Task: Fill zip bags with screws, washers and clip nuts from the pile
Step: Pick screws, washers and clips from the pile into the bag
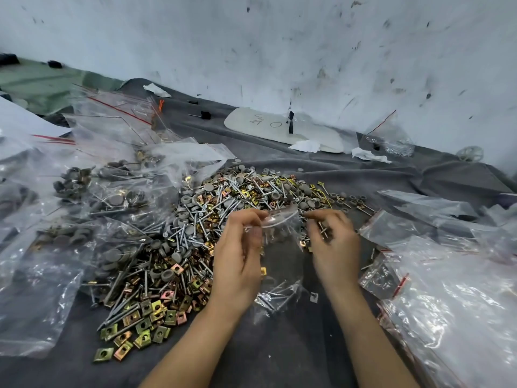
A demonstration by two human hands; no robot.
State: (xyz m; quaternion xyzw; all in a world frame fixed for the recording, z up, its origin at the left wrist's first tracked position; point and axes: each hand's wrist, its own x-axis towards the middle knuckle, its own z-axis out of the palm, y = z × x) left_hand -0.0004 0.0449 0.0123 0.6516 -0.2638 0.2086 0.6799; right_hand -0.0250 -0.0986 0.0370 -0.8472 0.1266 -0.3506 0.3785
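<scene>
Bag (281, 247): clear zip type, hanging upright between both hands just above the cloth (279, 348), mouth gaping open at the top. Screws (275, 298) are lying loose in its bottom.

Left hand (240, 256): fingers (253, 219) curling in and pinching the bag's left rim, holding the mouth open.

Right hand (334, 242): fingers curling round a couple of screws, just beside the right side of the mouth. Can't tell whether it is also touching the bag.

Pile (195, 228): sitting right behind and left of the hands, spreading across the middle of the cloth. It is mixing long silver screws, grey round washers (208, 187) and brass-coloured square clip nuts (145, 329). The nuts are trailing off toward the near-left edge of the pile.

Left side: filled bags (112, 197) are lying in a heap, showing washers, screws and nuts through the plastic. A few have red zip strips.

Right side: empty bags (447, 289) are overlapping in a loose stack, some small ones with red strips lying near the right wrist.

Back: a white board (268, 124) with handwriting is lying flat on the cloth near the wall (279, 51). Torn paper scraps (366, 155) are sitting near it. Another bag of small metal parts (391, 141) is leaning against the scuffed wall.
</scene>
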